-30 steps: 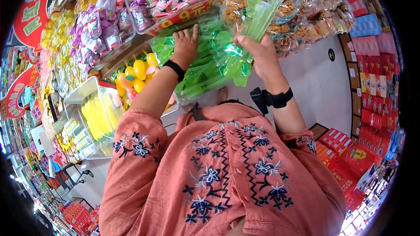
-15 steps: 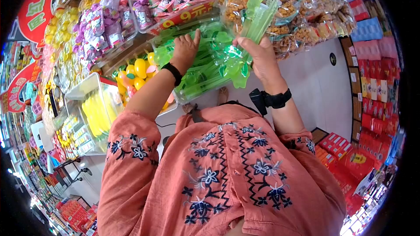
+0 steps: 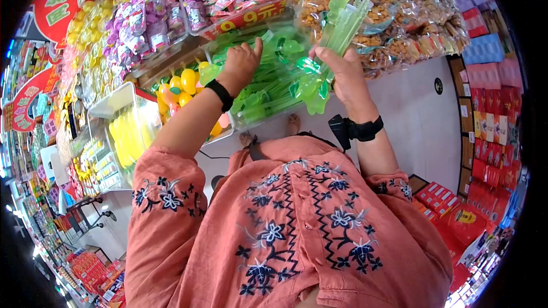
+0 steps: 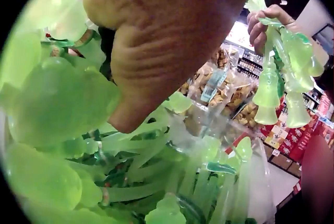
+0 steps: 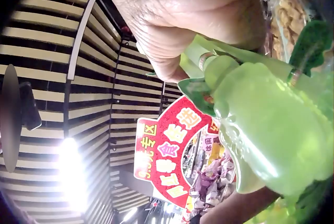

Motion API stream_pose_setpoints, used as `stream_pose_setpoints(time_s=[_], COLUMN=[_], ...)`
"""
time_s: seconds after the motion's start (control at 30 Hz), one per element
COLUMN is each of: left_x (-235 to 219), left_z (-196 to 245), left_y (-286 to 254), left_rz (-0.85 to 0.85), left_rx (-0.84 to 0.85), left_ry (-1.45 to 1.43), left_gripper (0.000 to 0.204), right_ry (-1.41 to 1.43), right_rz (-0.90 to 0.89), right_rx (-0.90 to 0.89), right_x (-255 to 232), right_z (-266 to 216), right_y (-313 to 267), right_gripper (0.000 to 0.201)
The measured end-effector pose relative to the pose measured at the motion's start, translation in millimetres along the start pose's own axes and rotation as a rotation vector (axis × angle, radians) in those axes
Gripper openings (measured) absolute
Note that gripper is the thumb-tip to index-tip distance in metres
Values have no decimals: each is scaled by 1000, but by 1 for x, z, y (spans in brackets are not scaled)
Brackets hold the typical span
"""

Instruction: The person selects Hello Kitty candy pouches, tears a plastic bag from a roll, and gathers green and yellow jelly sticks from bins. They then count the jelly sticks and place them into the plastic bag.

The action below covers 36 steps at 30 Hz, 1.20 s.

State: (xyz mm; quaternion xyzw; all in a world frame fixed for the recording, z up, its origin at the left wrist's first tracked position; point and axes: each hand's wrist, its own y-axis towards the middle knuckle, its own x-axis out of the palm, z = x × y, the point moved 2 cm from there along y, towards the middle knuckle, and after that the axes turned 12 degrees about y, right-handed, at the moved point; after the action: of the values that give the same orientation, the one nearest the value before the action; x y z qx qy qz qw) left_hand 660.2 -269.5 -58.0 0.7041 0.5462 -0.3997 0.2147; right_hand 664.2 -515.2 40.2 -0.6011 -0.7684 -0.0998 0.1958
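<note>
Since the earlier frame, left hand (image 3: 241, 63) has curled tighter onto the green tube sweets (image 3: 274, 88) in the clear bin (image 3: 251, 117), upper centre; right hand (image 3: 339, 71), just right, grips a raised green bundle (image 3: 337, 20)

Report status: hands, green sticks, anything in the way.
Right hand grips a bunch of green sticks. Left hand in the bin, fingers on the loose sticks. Nothing between the hands.
</note>
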Motion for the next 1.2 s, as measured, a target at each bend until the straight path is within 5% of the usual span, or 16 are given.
stream_pose_setpoints(time_s=[1.03, 1.2], left_x=[-16, -41], left_z=[-82, -100], left_y=[-138, -163], left_rz=[38, -118], left_rx=[-344, -474], left_ry=[-911, -1166], left_gripper=[75, 71], right_ry=[122, 126], right_rz=[-27, -18], right_rx=[13, 12], right_x=[14, 19], right_z=[-10, -10], right_y=[9, 9], right_gripper=[22, 22])
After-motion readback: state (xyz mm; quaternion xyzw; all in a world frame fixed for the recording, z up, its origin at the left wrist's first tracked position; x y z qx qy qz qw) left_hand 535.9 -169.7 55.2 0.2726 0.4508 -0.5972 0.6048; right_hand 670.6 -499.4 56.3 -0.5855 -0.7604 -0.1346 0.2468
